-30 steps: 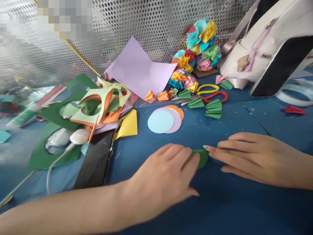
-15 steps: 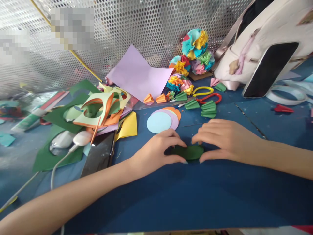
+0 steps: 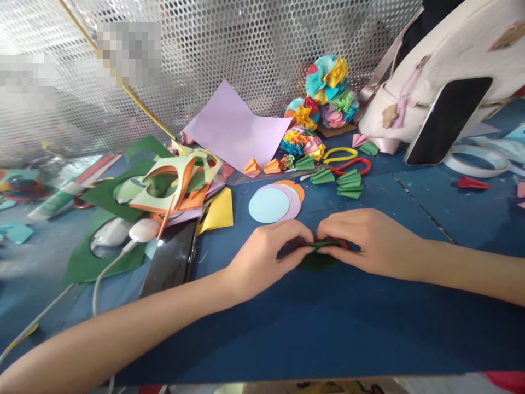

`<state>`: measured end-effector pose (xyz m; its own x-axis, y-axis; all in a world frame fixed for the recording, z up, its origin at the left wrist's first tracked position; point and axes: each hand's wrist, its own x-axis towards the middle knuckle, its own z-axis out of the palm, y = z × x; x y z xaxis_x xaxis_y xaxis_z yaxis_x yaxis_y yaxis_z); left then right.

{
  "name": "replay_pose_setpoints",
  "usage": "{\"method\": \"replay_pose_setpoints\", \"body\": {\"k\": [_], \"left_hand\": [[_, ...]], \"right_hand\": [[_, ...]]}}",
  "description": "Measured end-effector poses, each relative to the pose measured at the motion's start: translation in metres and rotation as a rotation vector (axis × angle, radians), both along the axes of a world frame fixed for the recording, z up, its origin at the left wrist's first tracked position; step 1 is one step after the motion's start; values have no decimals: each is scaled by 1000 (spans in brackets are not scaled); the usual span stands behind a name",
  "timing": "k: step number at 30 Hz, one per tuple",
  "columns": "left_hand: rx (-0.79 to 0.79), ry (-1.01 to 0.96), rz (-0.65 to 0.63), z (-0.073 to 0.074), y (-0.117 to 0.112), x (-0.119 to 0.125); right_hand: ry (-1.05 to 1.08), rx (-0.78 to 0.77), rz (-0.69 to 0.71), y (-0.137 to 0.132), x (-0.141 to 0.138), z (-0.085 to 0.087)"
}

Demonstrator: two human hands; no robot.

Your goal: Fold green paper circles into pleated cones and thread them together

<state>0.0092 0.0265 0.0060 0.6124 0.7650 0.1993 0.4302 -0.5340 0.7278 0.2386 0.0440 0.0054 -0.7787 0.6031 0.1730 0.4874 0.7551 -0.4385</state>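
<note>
A small dark green paper piece (image 3: 320, 245) is pinched between both my hands just above the blue table (image 3: 328, 328). My left hand (image 3: 262, 257) grips its left end with thumb and fingers closed. My right hand (image 3: 365, 238) holds the right end, fingers curled over it. The paper shows edge-on as a thin green strip, with its shadow under it. Behind my hands lies a stack of paper circles (image 3: 270, 203), light blue on top.
Several folded green paper fans (image 3: 348, 183) and scissors (image 3: 348, 158) lie beyond the circles. Paper flower balls (image 3: 328, 90) stand at the mesh wall. Cut paper scraps (image 3: 164, 180), a phone (image 3: 170, 260) and a white cable sit at left. A white bag (image 3: 443, 82) stands at right.
Both hands went from pressing the green paper flat on the table to closing on its ends and lifting it; it now shows edge-on.
</note>
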Motion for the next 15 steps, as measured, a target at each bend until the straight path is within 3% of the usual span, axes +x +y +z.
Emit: {"method": "replay_pose_setpoints", "body": {"k": [5,10,13,15], "left_hand": [[-246,-122,105,2,4,1],[-395,-217,66,1,4,2],[-351,-145,8,0,0,2],[-189,-61,18,-1,-1,2]], "right_hand": [[10,-44,-148,-2,2,7],[55,-195,-181,0,7,12],[107,-358,-157,1,7,8],[120,-402,-148,2,7,4]]}}
